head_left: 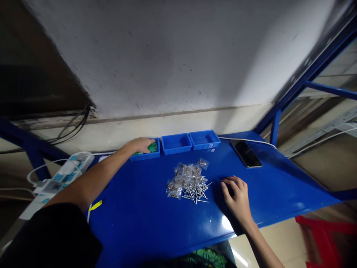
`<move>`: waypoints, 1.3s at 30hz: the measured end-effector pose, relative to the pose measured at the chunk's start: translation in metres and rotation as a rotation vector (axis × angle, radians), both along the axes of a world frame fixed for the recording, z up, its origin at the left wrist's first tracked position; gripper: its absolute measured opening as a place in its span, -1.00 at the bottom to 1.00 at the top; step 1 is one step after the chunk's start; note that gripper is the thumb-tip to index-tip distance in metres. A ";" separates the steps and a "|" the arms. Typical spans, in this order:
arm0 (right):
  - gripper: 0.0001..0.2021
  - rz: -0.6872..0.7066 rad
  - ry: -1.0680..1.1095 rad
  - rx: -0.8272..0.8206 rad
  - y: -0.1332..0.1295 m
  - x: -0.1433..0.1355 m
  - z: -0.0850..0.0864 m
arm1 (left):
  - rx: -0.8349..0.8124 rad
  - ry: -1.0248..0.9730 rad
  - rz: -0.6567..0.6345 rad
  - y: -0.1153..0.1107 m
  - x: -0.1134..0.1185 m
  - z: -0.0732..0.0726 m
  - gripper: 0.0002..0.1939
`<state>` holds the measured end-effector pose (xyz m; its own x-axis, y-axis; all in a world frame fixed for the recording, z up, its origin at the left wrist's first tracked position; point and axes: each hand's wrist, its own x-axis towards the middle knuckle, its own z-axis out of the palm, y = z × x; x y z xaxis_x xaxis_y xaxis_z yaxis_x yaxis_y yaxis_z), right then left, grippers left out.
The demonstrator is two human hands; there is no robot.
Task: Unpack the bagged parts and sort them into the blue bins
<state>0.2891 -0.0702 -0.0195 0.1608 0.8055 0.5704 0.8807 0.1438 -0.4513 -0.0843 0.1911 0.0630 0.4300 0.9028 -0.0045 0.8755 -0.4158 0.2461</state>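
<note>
In the far-left bin (147, 156), my left hand (143, 144), whose grip I can't tell, should pinch lightly; my right hand (237, 195) curls loosely, empty.

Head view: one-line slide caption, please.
Left hand at a blue bin of green items, right hand near metal pins and small clear bags on a blue table.

The scene is dimly lit, the upper left being sunk in darkness. The wall (173, 56) is crossed by soft shadow, white glare is reflected by the tabletop (134, 208) near its front edge, and the margins are stretched and softened.
</note>
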 end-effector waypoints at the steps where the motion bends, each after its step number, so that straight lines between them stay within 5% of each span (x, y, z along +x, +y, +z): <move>1: -0.77 -0.006 0.012 0.003 0.001 -0.001 -0.001 | -0.003 0.015 -0.010 -0.004 -0.003 0.001 -0.51; 8: -0.73 -0.052 0.083 -0.030 0.005 0.001 -0.006 | 0.038 0.040 -0.029 -0.025 -0.029 0.017 -0.50; 13: -0.73 -0.048 0.099 -0.035 0.003 0.000 -0.004 | 0.183 -0.136 0.048 -0.027 -0.040 0.031 -0.52; 16: -0.74 -0.077 0.127 -0.023 0.001 -0.001 -0.002 | 0.312 -0.260 0.142 -0.032 -0.039 0.046 -0.53; 19: -0.75 -0.111 0.160 -0.003 0.000 -0.002 0.000 | 0.394 -0.300 0.096 -0.057 -0.021 0.056 -0.53; 22: -0.75 -0.125 0.173 0.007 0.000 -0.002 0.001 | 0.356 -0.236 -0.027 -0.100 0.018 0.047 -0.47; 26: -0.75 -0.124 0.170 0.010 -0.001 -0.002 0.003 | 0.172 -0.019 -0.064 -0.148 0.078 0.009 -0.41; 31: -0.74 -0.144 0.174 0.006 -0.003 -0.004 0.003 | 0.047 0.113 -0.085 -0.163 0.115 -0.025 -0.48; 36: -0.74 -0.152 0.168 -0.008 -0.001 0.000 0.000 | -0.143 0.025 -0.057 -0.156 0.106 -0.003 -0.41; 39: -0.74 -0.153 0.156 -0.002 -0.001 0.001 0.002 | -0.024 -0.080 -0.034 -0.141 0.077 0.019 -0.40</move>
<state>0.2901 -0.0710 -0.0175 0.3672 0.7664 0.5270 0.8115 0.0129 -0.5842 -0.0071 0.0503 0.0824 0.4603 0.8877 0.0098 0.8381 -0.4381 0.3251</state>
